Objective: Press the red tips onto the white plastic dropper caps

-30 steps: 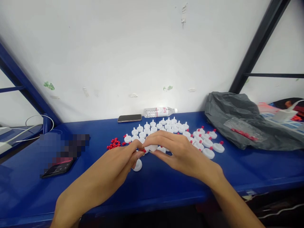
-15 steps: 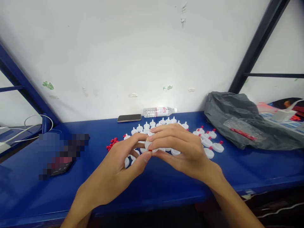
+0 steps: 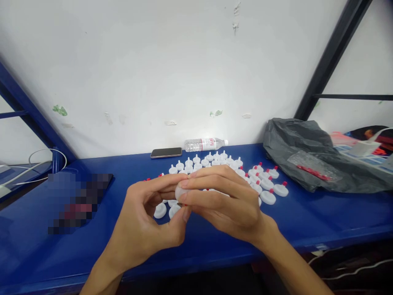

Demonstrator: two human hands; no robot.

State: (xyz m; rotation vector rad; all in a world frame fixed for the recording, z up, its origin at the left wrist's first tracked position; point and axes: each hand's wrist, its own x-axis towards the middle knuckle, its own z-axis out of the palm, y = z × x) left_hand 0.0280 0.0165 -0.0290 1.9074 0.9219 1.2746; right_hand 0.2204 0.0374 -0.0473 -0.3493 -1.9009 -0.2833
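- A round white piece is held raised over the worktop, between its front and back edges, partly hidden.
- A small red part is seen just beneath it, mostly covered.

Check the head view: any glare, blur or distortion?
Head view: bright patch on the wall above the bottle; posts splay outward, wide-angle style; pixelation masks part of the table at left; left hand and right hand show no strong blur.

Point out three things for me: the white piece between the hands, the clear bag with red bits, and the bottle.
White piece [image 3: 178, 191], head view: its exposed surface.
Clear bag [image 3: 317, 165], head view: its middle.
Bottle [image 3: 208, 144], head view: its label.
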